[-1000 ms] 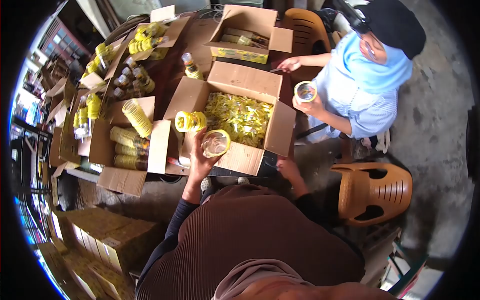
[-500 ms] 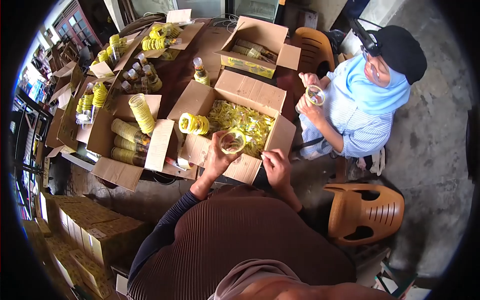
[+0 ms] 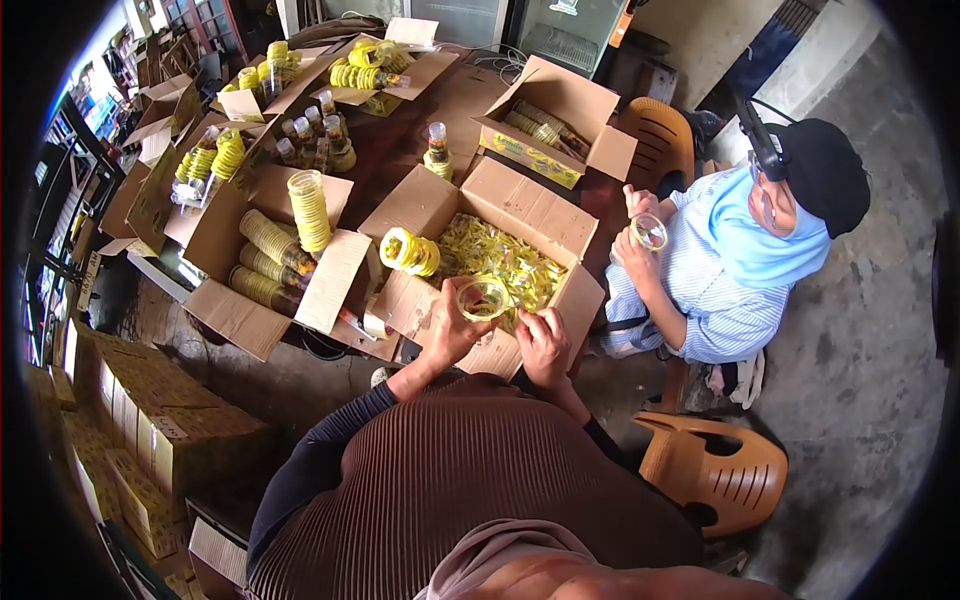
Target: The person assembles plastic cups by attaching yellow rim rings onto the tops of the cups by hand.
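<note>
My left hand [image 3: 452,330] is wrapped round a clear plastic cup [image 3: 483,298] with a yellow rim, its mouth facing up. Close to the cup's right side, my right hand [image 3: 543,345] has its fingers pinched together; what they hold, if anything, is too small to make out. Both are over the near edge of an open cardboard box [image 3: 530,208] filled with small yellow packets [image 3: 510,255]. A stack of yellow-rimmed cups [image 3: 410,252] lies on the box's left flap.
Left of the box, another carton [image 3: 237,318] holds stacked cups, with an upright stack [image 3: 310,212] at it. A co-worker [image 3: 740,260] at the right holds a cup [image 3: 649,232]. An orange chair [image 3: 715,470] stands at the lower right.
My right hand has come up from beside the box to the cup, its fingers now closed. My left hand keeps its cup. The co-worker's hands have come together at their cup. The view has shifted.
</note>
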### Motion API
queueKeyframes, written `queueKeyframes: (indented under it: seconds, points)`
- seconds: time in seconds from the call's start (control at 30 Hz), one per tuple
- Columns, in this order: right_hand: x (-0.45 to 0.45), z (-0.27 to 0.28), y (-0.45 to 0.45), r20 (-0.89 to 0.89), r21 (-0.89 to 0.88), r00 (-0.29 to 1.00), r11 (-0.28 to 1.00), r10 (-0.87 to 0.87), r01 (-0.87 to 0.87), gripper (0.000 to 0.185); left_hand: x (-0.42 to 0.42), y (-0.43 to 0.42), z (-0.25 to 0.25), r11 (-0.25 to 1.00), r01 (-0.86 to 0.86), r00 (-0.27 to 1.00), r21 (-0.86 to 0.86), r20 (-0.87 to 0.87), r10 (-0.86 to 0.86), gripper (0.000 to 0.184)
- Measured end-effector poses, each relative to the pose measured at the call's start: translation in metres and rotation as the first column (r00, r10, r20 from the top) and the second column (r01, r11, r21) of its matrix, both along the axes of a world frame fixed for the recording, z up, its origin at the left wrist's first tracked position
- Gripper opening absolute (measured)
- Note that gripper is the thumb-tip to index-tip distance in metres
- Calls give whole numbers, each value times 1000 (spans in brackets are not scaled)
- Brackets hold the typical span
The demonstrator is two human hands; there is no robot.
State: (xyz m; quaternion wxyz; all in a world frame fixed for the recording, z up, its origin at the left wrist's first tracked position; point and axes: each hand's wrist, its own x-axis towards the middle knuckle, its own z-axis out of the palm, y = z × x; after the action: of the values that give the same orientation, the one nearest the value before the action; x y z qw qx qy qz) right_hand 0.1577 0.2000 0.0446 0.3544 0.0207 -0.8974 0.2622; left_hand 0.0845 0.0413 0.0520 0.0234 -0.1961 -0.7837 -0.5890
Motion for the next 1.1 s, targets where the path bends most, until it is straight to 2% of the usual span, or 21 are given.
queueKeyframes:
  seconds: [0.1,0.27,0.43,0.53,0.7,0.83,0.9,0.93,0.97,1.03,1.1]
  points:
    - [-3,0,3,9,-64,1000,998,-8,9,21,-6,2,-1,1000,-3,1000,11,-24,3,68]
    - [2,4,-1,-54,2,996,997,72,-72,19,-13,4,-5,999,-39,999,-1,11,39,67]
    - [-2,1,3,-43,45,999,999,12,-10,18,-7,10,-5,1000,-10,1000,-24,17,10,68]
    - [-3,6,4,29,-121,1000,992,-12,16,18,-3,10,0,997,-6,1000,-75,0,6,68]
    - [2,3,-4,-52,-118,998,992,34,-40,16,-7,4,-4,997,-67,997,-34,39,69,67]
    - [-4,-1,-2,60,-205,997,978,47,-34,14,-2,-1,-5,992,-35,999,-124,-36,30,67]
    - [-11,-15,5,116,-599,974,796,195,-88,12,1,-3,-3,993,-12,1000,-121,-3,12,67]
    - [-12,-16,10,203,-778,926,627,320,-46,9,1,-4,-3,995,-28,999,-100,17,30,67]
    - [-12,-17,12,203,-779,925,625,322,-46,9,0,-4,-3,996,-44,998,-80,39,47,67]
    - [-11,-18,12,63,-981,896,191,439,-24,10,-1,-6,-3,997,-63,994,-55,81,67,66]
    - [-7,-18,11,82,-987,899,160,429,13,11,-3,-9,-12,997,-64,994,-50,84,68,65]
